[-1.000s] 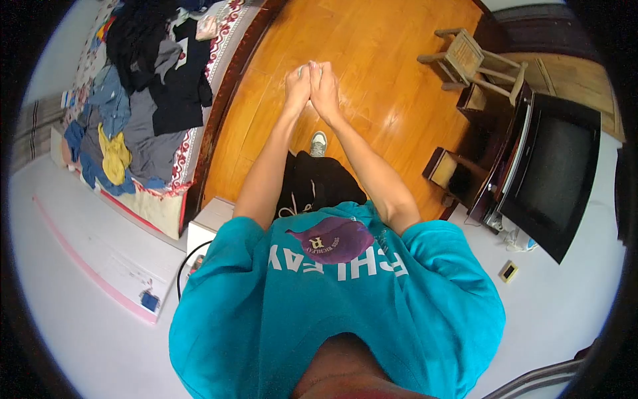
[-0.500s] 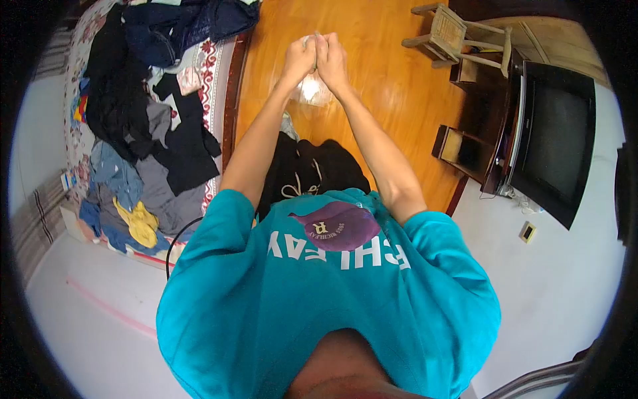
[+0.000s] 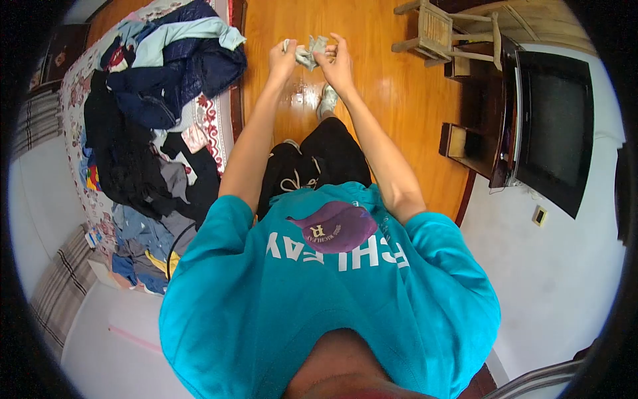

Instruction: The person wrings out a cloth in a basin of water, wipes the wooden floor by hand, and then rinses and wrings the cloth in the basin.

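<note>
Standing over a wooden floor (image 3: pixel 392 100), a person grips a small crumpled pale cloth (image 3: pixel 310 52) between closed left hand (image 3: pixel 284 58) and right hand (image 3: pixel 338 61), still bunched and not yet spread out, while heaped clothes (image 3: pixel 153 113) cover the bed at left.

**A wooden-floored room with a cluttered bed and an old television**

A glossy orange wooden floor (image 3: pixel 399 86) fills the middle of the room and catches a bright patch of light. On the left stands a bed (image 3: pixel 212 123) with a red-patterned cover, heaped with dark and blue clothes (image 3: pixel 153 100). On the right, a black television (image 3: pixel 551 126) sits on a dark wooden cabinet (image 3: pixel 475 143). A small wooden stool (image 3: pixel 442 33) stands near it. The walls (image 3: pixel 565 279) are white.
</note>
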`<action>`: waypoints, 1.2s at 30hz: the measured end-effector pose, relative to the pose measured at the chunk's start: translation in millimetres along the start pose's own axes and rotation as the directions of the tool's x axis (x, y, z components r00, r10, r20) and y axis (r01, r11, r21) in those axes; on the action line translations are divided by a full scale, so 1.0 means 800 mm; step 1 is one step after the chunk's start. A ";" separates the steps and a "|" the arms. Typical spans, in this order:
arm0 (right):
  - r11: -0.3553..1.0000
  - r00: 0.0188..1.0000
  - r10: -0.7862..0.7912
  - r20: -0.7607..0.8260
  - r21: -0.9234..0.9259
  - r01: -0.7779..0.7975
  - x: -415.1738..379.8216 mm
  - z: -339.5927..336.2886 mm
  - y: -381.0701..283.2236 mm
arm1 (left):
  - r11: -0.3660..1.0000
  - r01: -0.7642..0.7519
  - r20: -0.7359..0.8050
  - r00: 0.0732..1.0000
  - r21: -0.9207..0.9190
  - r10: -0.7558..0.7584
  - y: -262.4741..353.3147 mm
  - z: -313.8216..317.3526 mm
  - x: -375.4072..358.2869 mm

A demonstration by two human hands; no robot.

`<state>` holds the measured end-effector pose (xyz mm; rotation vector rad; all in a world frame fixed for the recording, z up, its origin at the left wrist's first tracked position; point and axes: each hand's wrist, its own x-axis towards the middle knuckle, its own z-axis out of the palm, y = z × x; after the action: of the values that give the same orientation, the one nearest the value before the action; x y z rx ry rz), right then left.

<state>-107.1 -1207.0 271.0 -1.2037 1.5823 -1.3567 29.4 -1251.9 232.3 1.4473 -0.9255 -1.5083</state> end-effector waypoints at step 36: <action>0.916 0.832 -0.067 0.551 -0.296 0.269 0.754 0.276 0.057 | 0.954 -0.018 -0.166 0.985 -0.300 -0.034 0.273 -0.069 0.706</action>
<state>-94.8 -1848.2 215.4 -1.8039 1.3628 -0.7294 105.0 -1854.9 212.0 1.3319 -0.5598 -1.4347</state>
